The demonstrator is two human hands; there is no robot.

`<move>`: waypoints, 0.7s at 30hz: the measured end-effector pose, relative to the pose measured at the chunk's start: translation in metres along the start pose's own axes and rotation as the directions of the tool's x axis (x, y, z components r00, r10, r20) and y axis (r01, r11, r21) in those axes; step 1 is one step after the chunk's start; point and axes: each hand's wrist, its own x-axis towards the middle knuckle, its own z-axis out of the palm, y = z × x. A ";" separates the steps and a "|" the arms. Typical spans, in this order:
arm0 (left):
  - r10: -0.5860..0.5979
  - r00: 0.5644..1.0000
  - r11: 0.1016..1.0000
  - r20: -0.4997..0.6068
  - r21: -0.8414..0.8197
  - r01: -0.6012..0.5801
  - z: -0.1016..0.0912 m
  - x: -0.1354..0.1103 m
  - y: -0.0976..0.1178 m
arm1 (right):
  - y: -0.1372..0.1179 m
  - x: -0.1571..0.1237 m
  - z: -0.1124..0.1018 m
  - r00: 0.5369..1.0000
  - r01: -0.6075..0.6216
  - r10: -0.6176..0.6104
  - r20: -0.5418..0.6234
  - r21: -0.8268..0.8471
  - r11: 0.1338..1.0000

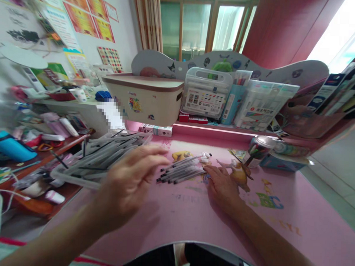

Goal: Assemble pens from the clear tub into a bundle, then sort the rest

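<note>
A small bunch of grey pens with black tips point(182, 170) lies in the middle of the pink desk point(192, 215). My right hand point(222, 185) rests flat on the desk with its fingertips on the right end of that bunch. My left hand point(129, 181) hovers raised and blurred, fingers stretched towards the left of the bunch, nothing seen in it. A big heap of the same pens point(103, 157) fills a clear tray at the left.
A beige lidded box point(144, 97), clear marker cases point(206, 93) and a blue pen holder point(233, 100) stand on the back shelf. A tin can with pens point(257, 151) sits at the right. A cluttered side table point(33, 163) with a blue bottle point(9, 146) is at the left.
</note>
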 end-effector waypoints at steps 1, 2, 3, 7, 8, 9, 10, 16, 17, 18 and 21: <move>0.008 0.998 0.998 0.066 -0.055 -0.004 0.013 -0.002 0.009 | 0.000 0.000 0.001 1.000 -0.003 0.003 0.004 -0.009 1.000; 0.020 0.989 0.995 0.145 -0.102 -0.005 0.026 -0.004 0.019 | -0.001 0.000 0.002 1.000 0.000 0.000 0.012 -0.017 1.000; 0.034 0.973 0.989 0.230 -0.146 0.000 0.038 -0.005 0.027 | -0.001 0.001 0.002 1.000 0.010 -0.009 0.025 -0.026 1.000; 0.179 0.814 0.966 0.552 -0.256 -0.039 0.078 -0.010 0.056 | -0.002 0.003 -0.001 0.996 0.042 -0.033 0.086 -0.105 0.994; 0.210 0.775 0.961 0.596 -0.270 -0.052 0.085 -0.012 0.061 | -0.003 0.003 -0.002 0.994 0.049 -0.036 0.103 -0.125 0.991; 0.234 0.752 0.956 0.616 -0.285 -0.064 0.092 -0.013 0.065 | -0.003 0.003 -0.003 0.992 0.058 -0.042 0.121 -0.139 0.989; 0.243 0.741 0.953 0.626 -0.297 -0.062 0.098 -0.014 0.067 | -0.004 0.002 -0.004 0.989 0.071 -0.051 0.137 -0.147 0.987; 0.021 0.781 0.888 0.624 -0.371 0.273 0.129 -0.011 0.051 | -0.003 -0.002 -0.012 0.975 0.117 -0.111 0.191 -0.021 0.993; -0.022 0.797 0.858 0.603 -0.398 0.325 0.134 -0.011 0.045 | -0.002 -0.003 -0.013 0.978 0.095 -0.096 0.187 0.020 0.995; -0.066 0.810 0.831 0.583 -0.418 0.368 0.137 -0.012 0.040 | -0.001 -0.003 -0.015 0.983 0.059 -0.068 0.172 0.059 0.997; -0.219 0.815 0.765 0.537 -0.424 0.485 0.143 -0.016 0.030 | 0.000 -0.001 -0.019 0.988 -0.107 0.078 0.134 0.227 0.968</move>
